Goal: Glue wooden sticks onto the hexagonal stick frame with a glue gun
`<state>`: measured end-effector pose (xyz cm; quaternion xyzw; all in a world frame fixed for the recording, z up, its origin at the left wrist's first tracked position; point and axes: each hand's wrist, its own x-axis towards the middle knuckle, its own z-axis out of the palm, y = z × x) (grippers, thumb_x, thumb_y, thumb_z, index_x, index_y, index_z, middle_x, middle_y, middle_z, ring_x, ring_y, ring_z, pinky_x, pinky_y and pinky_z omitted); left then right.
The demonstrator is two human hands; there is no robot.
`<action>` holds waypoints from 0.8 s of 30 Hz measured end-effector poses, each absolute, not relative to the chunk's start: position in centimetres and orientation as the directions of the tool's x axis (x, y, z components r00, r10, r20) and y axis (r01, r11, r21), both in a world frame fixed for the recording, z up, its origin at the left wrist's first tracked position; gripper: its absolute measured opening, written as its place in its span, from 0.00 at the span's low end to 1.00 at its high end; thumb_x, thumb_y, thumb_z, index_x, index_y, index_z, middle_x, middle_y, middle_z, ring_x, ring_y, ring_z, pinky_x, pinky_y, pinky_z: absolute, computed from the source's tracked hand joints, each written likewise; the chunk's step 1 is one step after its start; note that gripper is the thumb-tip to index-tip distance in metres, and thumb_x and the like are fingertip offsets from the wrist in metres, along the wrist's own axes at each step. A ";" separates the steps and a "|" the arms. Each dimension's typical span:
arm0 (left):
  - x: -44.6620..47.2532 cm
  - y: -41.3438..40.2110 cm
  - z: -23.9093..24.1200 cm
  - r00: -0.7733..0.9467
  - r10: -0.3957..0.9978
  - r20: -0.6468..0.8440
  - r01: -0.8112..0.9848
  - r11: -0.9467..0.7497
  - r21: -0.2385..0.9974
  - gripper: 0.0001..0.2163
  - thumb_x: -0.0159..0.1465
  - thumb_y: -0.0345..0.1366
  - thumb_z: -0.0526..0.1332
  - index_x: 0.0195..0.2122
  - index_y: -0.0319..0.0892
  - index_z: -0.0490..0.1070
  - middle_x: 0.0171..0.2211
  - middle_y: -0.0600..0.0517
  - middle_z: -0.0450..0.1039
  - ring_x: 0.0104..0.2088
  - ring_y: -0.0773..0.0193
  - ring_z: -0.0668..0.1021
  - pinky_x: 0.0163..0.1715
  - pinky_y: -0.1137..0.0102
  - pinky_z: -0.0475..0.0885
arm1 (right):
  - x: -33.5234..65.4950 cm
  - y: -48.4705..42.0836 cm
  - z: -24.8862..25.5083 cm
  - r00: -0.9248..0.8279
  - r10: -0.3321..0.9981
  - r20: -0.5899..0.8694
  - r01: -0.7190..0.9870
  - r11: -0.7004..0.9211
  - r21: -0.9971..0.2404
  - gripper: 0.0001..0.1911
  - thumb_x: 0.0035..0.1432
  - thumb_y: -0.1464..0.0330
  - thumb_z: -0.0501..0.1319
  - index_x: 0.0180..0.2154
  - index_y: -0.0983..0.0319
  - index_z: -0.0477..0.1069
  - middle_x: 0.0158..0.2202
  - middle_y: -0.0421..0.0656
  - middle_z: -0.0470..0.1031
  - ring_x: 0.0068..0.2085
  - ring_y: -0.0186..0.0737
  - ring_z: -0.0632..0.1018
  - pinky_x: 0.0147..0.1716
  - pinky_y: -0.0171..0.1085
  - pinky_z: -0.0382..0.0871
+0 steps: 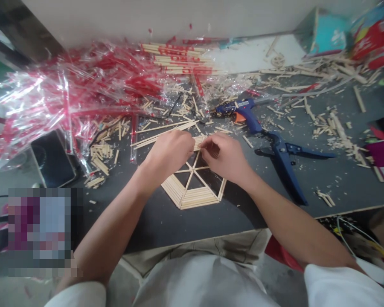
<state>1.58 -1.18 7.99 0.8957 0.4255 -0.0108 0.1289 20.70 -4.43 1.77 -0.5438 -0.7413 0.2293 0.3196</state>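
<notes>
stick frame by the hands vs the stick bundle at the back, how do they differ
The stick frame has angled bands around spokes; the stick bundle has sticks lying roughly side by side. The frame's sticks look bare; the bundle has red patterned plastic. The frame lies nearer the camera than the bundle. Both have pale sticks.

A pale 6-spoked stick frame (200, 197), edged with parallel rows, lies flat on the dark tabletop (153, 228).
</notes>
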 end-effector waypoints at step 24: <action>-1.4 0.8 9.2 0.530 0.843 -0.090 0.819 -0.483 0.309 0.14 0.73 0.39 0.59 0.36 0.41 0.82 0.32 0.47 0.79 0.36 0.57 0.79 0.42 0.63 0.69 | 20.1 -4.8 1.9 -0.153 0.961 0.231 0.688 0.271 -0.673 0.08 0.63 0.68 0.63 0.30 0.57 0.69 0.28 0.43 0.73 0.31 0.42 0.73 0.33 0.42 0.67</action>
